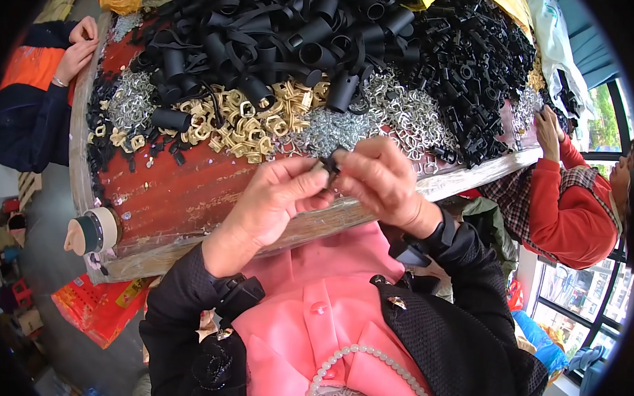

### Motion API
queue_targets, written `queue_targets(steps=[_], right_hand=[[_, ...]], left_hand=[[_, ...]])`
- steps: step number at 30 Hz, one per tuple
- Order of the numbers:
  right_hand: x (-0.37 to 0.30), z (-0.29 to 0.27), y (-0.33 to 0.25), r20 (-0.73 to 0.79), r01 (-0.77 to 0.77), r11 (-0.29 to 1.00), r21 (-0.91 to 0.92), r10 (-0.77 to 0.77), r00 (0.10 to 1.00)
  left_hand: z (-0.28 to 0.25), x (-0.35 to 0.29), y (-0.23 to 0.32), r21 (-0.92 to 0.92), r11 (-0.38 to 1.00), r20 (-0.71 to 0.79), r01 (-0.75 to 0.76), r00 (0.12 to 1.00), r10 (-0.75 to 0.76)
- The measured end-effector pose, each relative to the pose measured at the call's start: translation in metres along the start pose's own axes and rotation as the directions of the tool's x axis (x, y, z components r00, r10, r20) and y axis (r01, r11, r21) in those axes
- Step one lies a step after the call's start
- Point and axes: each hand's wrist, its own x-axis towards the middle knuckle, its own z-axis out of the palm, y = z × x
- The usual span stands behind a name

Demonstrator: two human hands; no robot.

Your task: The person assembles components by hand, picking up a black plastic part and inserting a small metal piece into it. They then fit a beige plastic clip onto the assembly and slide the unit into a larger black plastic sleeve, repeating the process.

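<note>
Just above the table's near edge, my left hand [278, 196] and my right hand [383, 181] meet, both with fingers pinched. Between them is a small black plastic part [329, 164], mostly covered by my fingertips, so its exact shape is hidden. Directly beyond my hands lies a heap of small silvery metal pieces [334, 131]. To its left are cream-coloured plastic clips [246, 128], and to its right spread bent metal wire rings [409, 120].
Black tubes with straps [267, 47] pile up at the back, beside a mound of small black parts [471, 77]. A cup-shaped container [92, 232] stands at the left corner of the table [182, 199]. Co-workers sit at the left [42, 97] and right [571, 202].
</note>
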Motion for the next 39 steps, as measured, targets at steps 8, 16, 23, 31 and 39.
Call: queue_targets(steps=[8,16,23,31,39], right_hand=[[0.028,-0.002,0.107,0.308,0.137,0.836,-0.532,0.041,0.95],[0.041,-0.024,0.088,0.212,-0.056,0.885,-0.462,0.171,0.962],[0.019,-0.049,0.032,0.404,-0.628,0.699,0.342,0.494,0.77],[0.017,-0.041,0.009,0.513,-0.686,0.534,0.494,0.458,0.726],[0.017,-0.026,0.007,0.539,-0.656,0.625,0.423,0.408,0.737]], left_hand=[[-0.025,0.006,0.009,0.134,0.989,-0.113,-0.059,0.991,0.074],[-0.028,-0.008,0.018,0.169,0.977,-0.196,-0.131,0.967,0.163],[-0.012,-0.01,0.02,0.078,0.982,-0.204,-0.17,0.962,0.183],[0.0,-0.015,0.016,0.216,0.969,-0.086,-0.119,0.986,0.14],[0.001,-0.009,0.013,0.268,0.948,-0.097,-0.171,0.974,0.203]])
